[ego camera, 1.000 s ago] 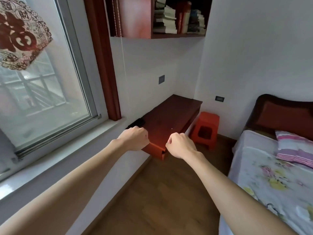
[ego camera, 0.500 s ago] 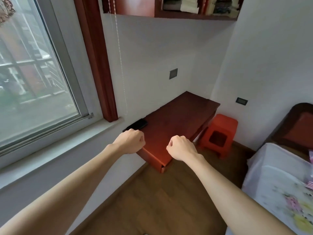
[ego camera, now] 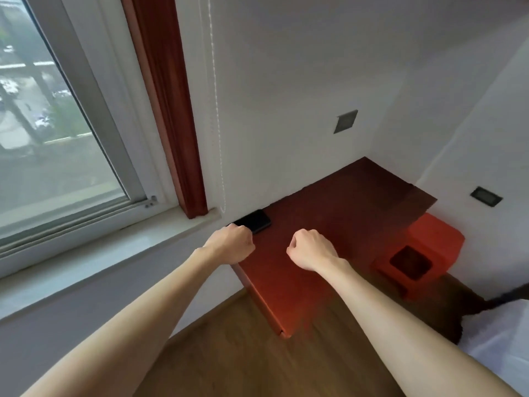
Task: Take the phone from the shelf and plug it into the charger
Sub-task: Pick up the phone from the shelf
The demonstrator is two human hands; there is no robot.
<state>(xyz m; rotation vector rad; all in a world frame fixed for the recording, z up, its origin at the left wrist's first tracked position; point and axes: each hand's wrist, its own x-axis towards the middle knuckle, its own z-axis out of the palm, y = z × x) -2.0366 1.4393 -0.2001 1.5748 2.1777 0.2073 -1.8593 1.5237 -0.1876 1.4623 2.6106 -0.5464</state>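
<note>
A black phone (ego camera: 255,220) lies flat on the near left corner of a red-brown wooden shelf (ego camera: 337,224), against the wall. My left hand (ego camera: 232,245) is a closed fist just in front of the phone, covering its near end, with nothing in it. My right hand (ego camera: 310,249) is also a closed fist, over the shelf to the right of the phone and apart from it. No charger or cable shows.
A window with a grey sill (ego camera: 94,247) runs along the left. Two dark wall sockets (ego camera: 347,121) (ego camera: 486,196) sit above and right of the shelf. An orange plastic stool (ego camera: 423,253) stands beside the shelf; a bed corner (ego camera: 503,339) is at lower right.
The view has moved closer to the shelf and tilted down; the bookshelf above has left the frame. Both fists have stayed closed and now sit nearer the phone.
</note>
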